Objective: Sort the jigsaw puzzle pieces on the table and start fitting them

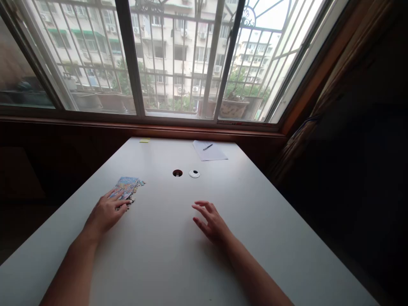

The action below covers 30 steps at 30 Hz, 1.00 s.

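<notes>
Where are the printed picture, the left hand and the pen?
Printed picture (pixel 128 183), head view: its uncovered upper part.
Left hand (pixel 106 211), head view: back of the hand.
Pen (pixel 208 147), head view: middle of its barrel.

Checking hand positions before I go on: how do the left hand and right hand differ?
The left hand lies over the printed sheet and small pieces; the right hand is over the white tabletop, apart from them. The left hand's fingers reach forward and rightward; the right hand's are bent, pointing left. Both hands are bare.
</notes>
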Motion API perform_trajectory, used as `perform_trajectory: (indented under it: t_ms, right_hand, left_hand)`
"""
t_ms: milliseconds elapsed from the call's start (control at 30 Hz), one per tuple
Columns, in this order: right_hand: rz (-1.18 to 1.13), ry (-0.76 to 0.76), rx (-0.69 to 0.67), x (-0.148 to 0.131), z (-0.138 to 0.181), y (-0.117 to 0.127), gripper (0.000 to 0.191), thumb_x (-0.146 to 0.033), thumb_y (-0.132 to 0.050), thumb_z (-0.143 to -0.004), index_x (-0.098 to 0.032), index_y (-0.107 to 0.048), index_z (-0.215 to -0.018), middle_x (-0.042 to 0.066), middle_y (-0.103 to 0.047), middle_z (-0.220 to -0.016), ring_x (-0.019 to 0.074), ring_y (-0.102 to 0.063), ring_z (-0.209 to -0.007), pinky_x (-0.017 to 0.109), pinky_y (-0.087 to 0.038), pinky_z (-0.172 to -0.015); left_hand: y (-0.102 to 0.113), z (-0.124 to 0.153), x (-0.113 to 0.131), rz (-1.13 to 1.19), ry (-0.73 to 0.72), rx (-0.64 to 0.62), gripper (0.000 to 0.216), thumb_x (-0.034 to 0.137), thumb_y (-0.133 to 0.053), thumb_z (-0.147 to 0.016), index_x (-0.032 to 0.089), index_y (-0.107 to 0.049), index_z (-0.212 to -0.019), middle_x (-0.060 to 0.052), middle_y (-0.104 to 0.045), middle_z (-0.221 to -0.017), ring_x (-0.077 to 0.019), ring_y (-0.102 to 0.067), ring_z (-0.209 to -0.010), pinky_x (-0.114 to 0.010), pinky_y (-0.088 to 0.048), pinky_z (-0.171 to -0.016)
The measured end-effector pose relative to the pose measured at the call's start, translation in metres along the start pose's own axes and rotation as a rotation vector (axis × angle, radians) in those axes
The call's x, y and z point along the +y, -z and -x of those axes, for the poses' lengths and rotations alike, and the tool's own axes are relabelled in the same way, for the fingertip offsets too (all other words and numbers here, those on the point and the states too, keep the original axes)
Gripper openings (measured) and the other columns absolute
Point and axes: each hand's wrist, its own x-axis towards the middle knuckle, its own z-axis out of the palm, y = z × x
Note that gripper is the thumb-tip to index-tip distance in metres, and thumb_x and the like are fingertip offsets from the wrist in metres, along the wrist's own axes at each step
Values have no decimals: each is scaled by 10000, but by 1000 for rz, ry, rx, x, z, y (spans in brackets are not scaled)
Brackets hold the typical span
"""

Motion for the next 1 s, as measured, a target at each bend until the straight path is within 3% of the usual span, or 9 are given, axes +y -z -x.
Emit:
perform_trajectory:
  t_ms: [367,600,733,833,1000]
  right_hand:
    - [-9,15,-14,3,0,-2,415,-357,-561,-979,-273,-529,-1384,123,-567,-1330,273,-559,-1178,479,-516,-1012]
    - [-16,9,-23,3,0,-1,425,-353,-565,-974,-273,-528,-1390,128,-574,-1321,278,-566,-1176,481,-519,-1006]
    - [-31,14,-19,4,0,-2,424,-359,-549,-983,-259,-526,-1395,134,-582,-1305,275,-571,-1169,471,-522,-1003]
    - [-51,22,-22,4,0,-3,407,-353,-519,-998,-249,-529,-1391,131,-595,-1287,264,-576,-1155,455,-520,-1003]
    - [-143,14,-46,3,0,-1,404,-306,-438,-1028,-273,-490,-1427,105,-633,-1255,237,-596,-1117,433,-521,-990]
  left_hand:
    - [-7,-2,-5,48,30,-37,489,422,-475,-867,202,-718,-1230,-58,-664,-1329,-323,-513,-1346,-497,-397,-1134]
    - [-3,-5,5,80,-32,181,500,382,-433,-899,134,-667,-1265,-128,-659,-1316,-310,-548,-1298,-486,-397,-1153]
    - [14,-9,30,118,-79,311,485,345,-421,-947,149,-577,-1362,-131,-599,-1376,-306,-526,-1310,-508,-395,-1162]
    - [22,-9,63,159,-169,345,490,298,-435,-960,177,-508,-1429,-113,-563,-1414,-299,-490,-1343,-511,-379,-1181]
    - [15,1,134,197,-470,122,637,242,-505,-930,196,-341,-1544,-101,-447,-1533,-299,-399,-1424,-488,-395,-1184]
